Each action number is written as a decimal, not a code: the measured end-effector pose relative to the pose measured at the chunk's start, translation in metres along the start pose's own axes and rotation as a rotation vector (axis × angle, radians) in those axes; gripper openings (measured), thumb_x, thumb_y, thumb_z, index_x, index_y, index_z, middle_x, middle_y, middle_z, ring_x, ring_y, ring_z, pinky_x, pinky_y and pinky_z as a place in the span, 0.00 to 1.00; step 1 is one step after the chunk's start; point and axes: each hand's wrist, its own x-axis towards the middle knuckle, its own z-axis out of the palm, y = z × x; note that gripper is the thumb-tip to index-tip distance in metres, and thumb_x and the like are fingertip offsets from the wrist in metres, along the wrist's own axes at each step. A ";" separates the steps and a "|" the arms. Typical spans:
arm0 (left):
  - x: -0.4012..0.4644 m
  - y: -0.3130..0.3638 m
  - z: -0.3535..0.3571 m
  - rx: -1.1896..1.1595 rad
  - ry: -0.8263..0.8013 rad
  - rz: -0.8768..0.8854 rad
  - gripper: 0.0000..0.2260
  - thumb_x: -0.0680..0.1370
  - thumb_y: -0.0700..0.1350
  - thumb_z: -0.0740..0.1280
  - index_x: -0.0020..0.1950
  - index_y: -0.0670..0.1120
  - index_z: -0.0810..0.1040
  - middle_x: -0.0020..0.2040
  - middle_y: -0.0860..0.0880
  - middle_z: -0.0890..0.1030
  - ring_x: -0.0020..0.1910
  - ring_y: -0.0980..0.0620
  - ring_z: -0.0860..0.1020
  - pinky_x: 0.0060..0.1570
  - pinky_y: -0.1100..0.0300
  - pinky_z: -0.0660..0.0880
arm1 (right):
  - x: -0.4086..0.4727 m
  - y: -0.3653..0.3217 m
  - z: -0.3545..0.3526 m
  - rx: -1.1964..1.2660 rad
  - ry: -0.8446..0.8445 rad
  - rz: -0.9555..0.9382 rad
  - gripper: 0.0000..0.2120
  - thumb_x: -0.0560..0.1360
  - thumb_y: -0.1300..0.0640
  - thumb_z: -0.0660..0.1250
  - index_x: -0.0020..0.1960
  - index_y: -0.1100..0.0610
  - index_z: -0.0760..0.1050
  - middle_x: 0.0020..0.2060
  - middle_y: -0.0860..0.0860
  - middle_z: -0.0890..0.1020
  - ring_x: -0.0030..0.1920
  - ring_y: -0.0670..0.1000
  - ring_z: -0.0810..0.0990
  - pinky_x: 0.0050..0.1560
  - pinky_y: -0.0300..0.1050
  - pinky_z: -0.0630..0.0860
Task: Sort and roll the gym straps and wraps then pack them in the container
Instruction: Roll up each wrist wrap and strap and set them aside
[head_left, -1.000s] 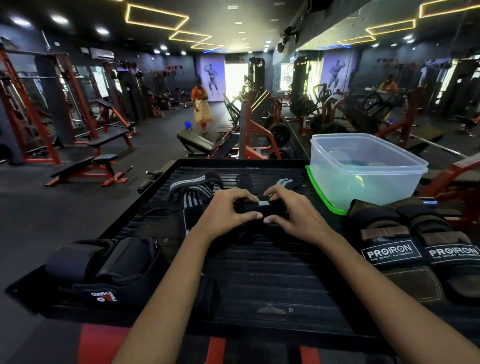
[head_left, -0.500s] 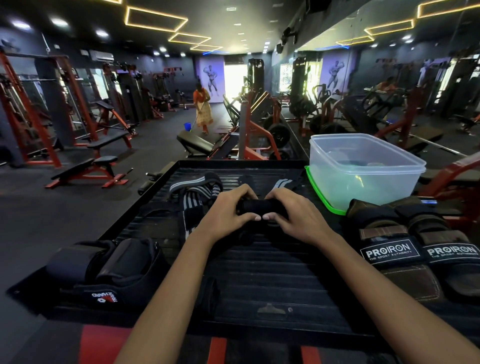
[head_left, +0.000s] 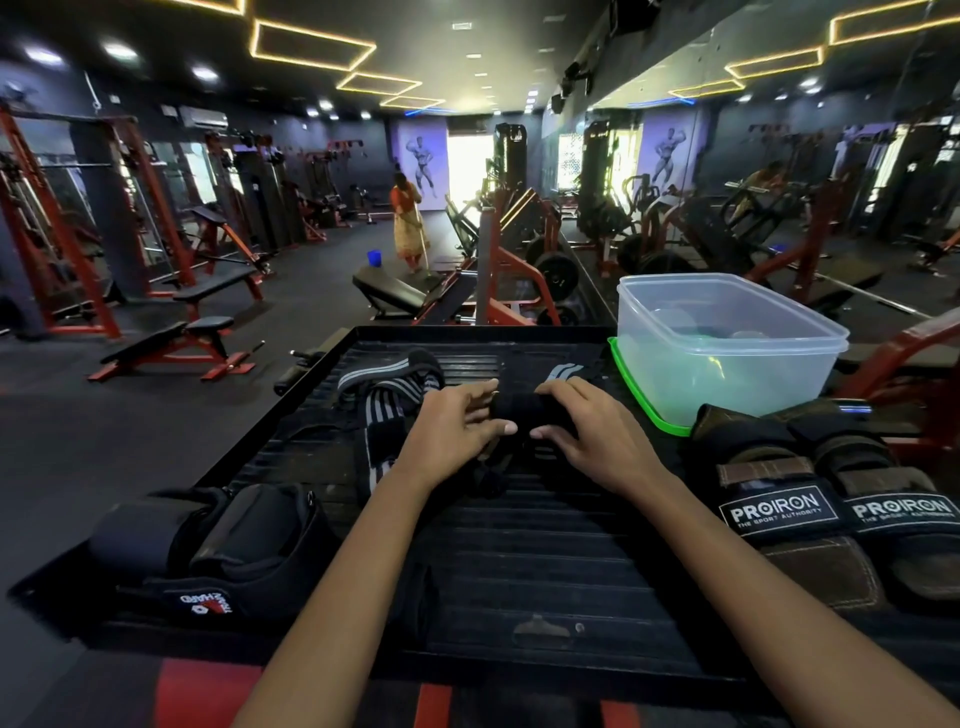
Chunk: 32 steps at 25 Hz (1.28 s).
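Note:
A black wrap roll (head_left: 522, 408) lies across the middle of the black ribbed platform (head_left: 519, 551). My left hand (head_left: 452, 426) touches its left end with fingers stretched over it and the thumb under. My right hand (head_left: 592, 426) curls round its right end. The unrolled tail of the wrap, with grey stripes (head_left: 563, 373), runs away from me past the roll. A striped black-and-grey wrap (head_left: 387, 395) lies loose to the left. The clear plastic container (head_left: 727, 343) stands at the right on a green lid (head_left: 636, 392).
Two brown PROIRON gloves (head_left: 831, 514) lie at the right front of the platform. Black padded straps (head_left: 208, 540) sit at the left front. Beyond are red gym benches, machines and a person sweeping far off.
The roll has turned and moved a little away from me. My left fingers have straightened over its end. The white patch on the roll is out of sight.

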 end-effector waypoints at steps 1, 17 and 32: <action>0.000 0.000 0.001 -0.003 -0.033 -0.010 0.28 0.72 0.37 0.74 0.71 0.40 0.70 0.64 0.47 0.77 0.61 0.56 0.75 0.52 0.73 0.74 | 0.000 -0.001 0.000 -0.030 -0.008 0.023 0.20 0.75 0.50 0.69 0.64 0.55 0.71 0.56 0.52 0.77 0.54 0.55 0.77 0.46 0.51 0.76; 0.001 0.001 0.009 0.136 0.021 0.129 0.22 0.72 0.38 0.74 0.66 0.44 0.77 0.60 0.47 0.81 0.59 0.52 0.79 0.59 0.68 0.72 | -0.002 -0.017 0.006 -0.311 -0.132 0.023 0.19 0.80 0.53 0.59 0.69 0.57 0.62 0.59 0.54 0.71 0.55 0.56 0.75 0.44 0.48 0.72; 0.003 -0.011 0.001 0.212 -0.093 0.131 0.17 0.67 0.46 0.79 0.53 0.49 0.80 0.49 0.50 0.78 0.48 0.54 0.77 0.50 0.60 0.75 | -0.001 0.001 -0.007 0.083 -0.179 -0.021 0.15 0.73 0.49 0.71 0.54 0.53 0.70 0.49 0.46 0.76 0.48 0.51 0.76 0.48 0.52 0.75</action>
